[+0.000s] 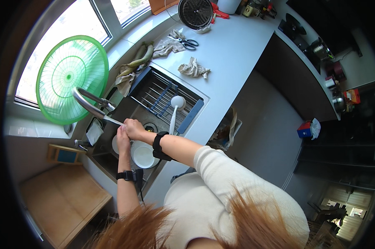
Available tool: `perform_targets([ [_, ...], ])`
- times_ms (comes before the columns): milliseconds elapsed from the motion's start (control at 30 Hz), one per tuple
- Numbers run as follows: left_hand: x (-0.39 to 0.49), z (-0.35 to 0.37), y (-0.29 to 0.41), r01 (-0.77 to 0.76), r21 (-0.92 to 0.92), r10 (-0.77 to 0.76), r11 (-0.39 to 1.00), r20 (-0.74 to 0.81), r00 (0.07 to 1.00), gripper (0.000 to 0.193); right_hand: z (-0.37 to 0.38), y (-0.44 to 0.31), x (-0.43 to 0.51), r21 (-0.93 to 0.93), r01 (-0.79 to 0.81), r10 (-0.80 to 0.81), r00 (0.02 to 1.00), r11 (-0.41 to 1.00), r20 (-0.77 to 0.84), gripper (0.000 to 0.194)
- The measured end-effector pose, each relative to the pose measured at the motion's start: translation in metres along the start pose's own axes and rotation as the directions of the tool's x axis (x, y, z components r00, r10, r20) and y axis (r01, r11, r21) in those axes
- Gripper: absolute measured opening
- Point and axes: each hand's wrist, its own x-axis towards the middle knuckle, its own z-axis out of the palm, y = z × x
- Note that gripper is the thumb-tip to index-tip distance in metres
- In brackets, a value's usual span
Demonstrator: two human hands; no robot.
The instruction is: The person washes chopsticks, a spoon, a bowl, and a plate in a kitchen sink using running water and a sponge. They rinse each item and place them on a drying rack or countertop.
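Observation:
Water runs from the curved metal faucet (89, 107) onto my two hands, which meet over the sink (104, 155). My left hand (123, 138) touches my right hand (133, 128) at the fingers. Whether anything small lies between them cannot be seen. Below and beside them in the basin stand white bowls (143, 156), near the drain strainer (150, 127). A white ladle (173, 119) rests on the metal rack (162, 99) that spans the other part of the sink. Both wrists wear black straps.
A green plastic basket (72, 79) leans at the window behind the faucet. Crumpled cloths (193, 68), scissors (187, 43) and pale long vegetables (140, 59) lie on the counter (234, 40). A grey cloth (94, 133) hangs at the sink's edge. A wooden board (62, 199) is at the lower left.

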Motion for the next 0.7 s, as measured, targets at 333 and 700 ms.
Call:
perform_targets([
  [333,0.005,0.012,0.009,-0.318,0.479,0.366,0.818,-0.007,0.931,0.016,0.006,0.042,0.013,0.487,0.014,-0.139,0.965,0.873,0.22,0.033],
  [700,0.014,0.021,0.034,-0.094,-0.388,0.064,0.917,-0.09,0.994,0.018,-0.036,0.027,0.026,0.243,-0.19,0.026,0.835,0.951,0.549,0.029],
])
